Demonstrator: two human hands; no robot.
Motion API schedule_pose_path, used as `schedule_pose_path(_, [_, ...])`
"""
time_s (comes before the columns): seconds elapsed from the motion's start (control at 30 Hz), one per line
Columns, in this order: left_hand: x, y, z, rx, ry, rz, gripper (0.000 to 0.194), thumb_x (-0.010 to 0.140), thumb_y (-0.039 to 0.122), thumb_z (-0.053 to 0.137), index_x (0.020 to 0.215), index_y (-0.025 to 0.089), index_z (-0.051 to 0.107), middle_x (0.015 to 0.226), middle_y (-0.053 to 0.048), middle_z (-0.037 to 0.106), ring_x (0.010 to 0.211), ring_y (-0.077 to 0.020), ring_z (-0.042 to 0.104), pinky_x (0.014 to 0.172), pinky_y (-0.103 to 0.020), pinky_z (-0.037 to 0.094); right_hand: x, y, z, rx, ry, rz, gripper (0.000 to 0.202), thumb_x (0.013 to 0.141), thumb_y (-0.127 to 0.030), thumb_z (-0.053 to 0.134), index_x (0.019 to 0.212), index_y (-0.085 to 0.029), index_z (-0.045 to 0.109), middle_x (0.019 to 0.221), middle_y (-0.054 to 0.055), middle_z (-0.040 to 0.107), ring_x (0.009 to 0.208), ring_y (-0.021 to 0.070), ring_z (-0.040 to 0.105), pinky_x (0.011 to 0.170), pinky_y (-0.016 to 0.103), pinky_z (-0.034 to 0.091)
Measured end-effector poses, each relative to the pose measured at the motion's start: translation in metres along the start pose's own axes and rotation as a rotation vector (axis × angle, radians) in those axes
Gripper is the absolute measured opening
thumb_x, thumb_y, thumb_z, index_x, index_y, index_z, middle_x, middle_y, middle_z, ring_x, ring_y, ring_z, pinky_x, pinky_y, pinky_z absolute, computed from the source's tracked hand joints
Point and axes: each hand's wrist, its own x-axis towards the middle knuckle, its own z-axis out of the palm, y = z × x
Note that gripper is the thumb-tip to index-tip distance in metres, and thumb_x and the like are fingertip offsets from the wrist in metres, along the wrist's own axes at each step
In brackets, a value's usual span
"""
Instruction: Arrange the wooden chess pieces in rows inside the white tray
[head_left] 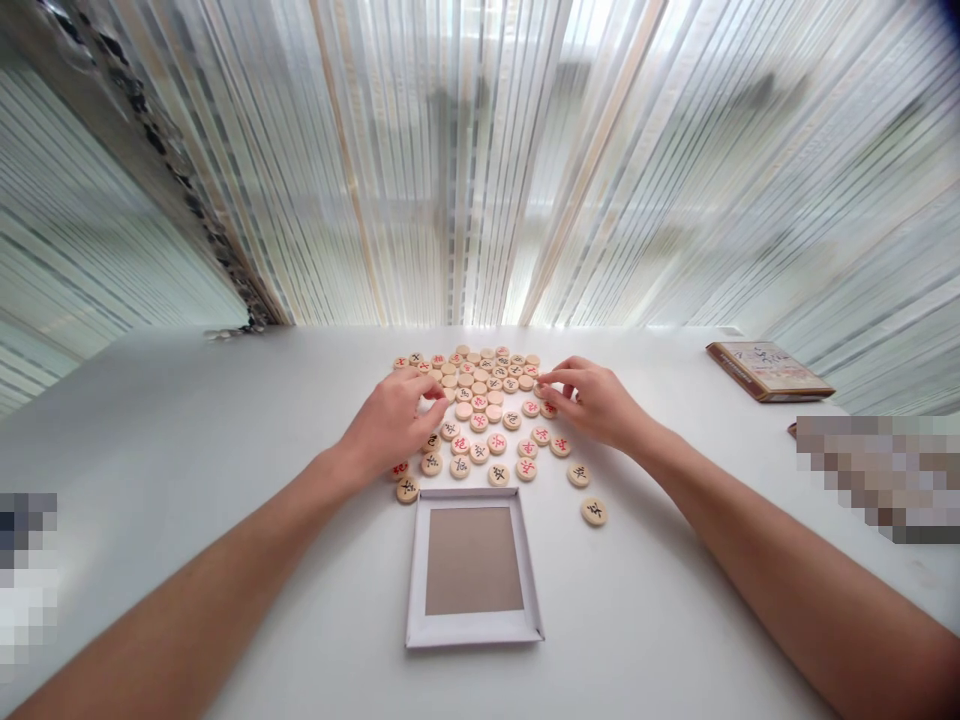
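Note:
Many round wooden xiangqi pieces (pixel 479 422) lie spread on the white table, some showing red or black characters and others blank side up. My left hand (pixel 397 415) is at the left side of the group, its fingers curled and its thumb close to the index finger at a pale piece (pixel 449 396). On the opposite side, my right hand (pixel 589 398) has thumb and fingertips drawn together at the edge of another piece (pixel 540 391). In front of the pieces lies a shallow white box tray (pixel 472 630) with a brown panel inside; neither hand touches it.
A flat printed box (pixel 772 370) lies at the far right of the white table (pixel 300 640). Two loose pieces, one nearer (pixel 594 512) and one farther (pixel 578 474), sit right of the tray. Striped translucent curtains (pixel 480 200) hang behind the table's far edge.

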Motion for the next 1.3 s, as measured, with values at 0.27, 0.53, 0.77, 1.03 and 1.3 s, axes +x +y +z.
schedule_pose_path(0.27, [0.011, 0.017, 0.002, 0.0, -0.066, 0.079, 0.023, 0.103, 0.026, 0.055, 0.1, 0.019, 0.078, 0.105, -0.009, 0.076, 0.1, -0.0264, 0.07, 0.09, -0.041, 0.055, 0.0, -0.001, -0.009, -0.083, -0.122, -0.149, 0.027, 0.096, -0.01, 0.062, 0.097, -0.022, 0.086, 0.11, 0.01, 0.077, 0.083, 0.0224, 0.075, 0.078, 0.034, 0.058])
schedule_pose_path(0.53, [0.023, 0.019, 0.011, 0.077, -0.21, 0.134, 0.018, 0.096, 0.018, 0.064, 0.096, 0.02, 0.082, 0.099, -0.009, 0.074, 0.092, -0.0264, 0.071, 0.079, -0.037, 0.054, 0.0, -0.005, -0.016, -0.134, -0.21, -0.216, 0.022, 0.097, -0.011, 0.063, 0.097, -0.02, 0.082, 0.108, 0.011, 0.077, 0.089, 0.0252, 0.075, 0.078, 0.033, 0.054])
schedule_pose_path(0.77, [0.026, 0.017, 0.01, 0.097, -0.23, 0.148, 0.013, 0.094, 0.019, 0.067, 0.089, 0.02, 0.08, 0.097, -0.009, 0.072, 0.089, -0.0241, 0.07, 0.076, -0.033, 0.053, 0.0, -0.005, -0.013, -0.084, -0.162, -0.155, 0.028, 0.104, -0.023, 0.054, 0.092, -0.019, 0.078, 0.092, 0.01, 0.076, 0.081, 0.0233, 0.069, 0.074, 0.033, 0.049])
schedule_pose_path(1.03, [0.026, 0.023, 0.005, 0.075, -0.219, 0.135, 0.019, 0.094, 0.017, 0.064, 0.076, 0.018, 0.071, 0.078, -0.006, 0.069, 0.07, -0.0203, 0.062, 0.065, -0.032, 0.044, 0.003, 0.007, -0.006, -0.022, -0.032, 0.04, 0.026, 0.101, -0.029, 0.057, 0.09, -0.02, 0.079, 0.073, 0.002, 0.076, 0.063, 0.0183, 0.065, 0.061, 0.029, 0.045])
schedule_pose_path(1.3, [0.026, 0.022, 0.001, 0.022, -0.192, 0.127, 0.025, 0.098, 0.021, 0.058, 0.078, 0.02, 0.074, 0.069, -0.003, 0.07, 0.063, -0.0191, 0.062, 0.062, -0.031, 0.043, 0.0, 0.002, -0.004, -0.008, 0.115, 0.023, 0.02, 0.096, -0.024, 0.064, 0.083, -0.019, 0.077, 0.078, 0.005, 0.076, 0.07, 0.0205, 0.066, 0.067, 0.032, 0.046])
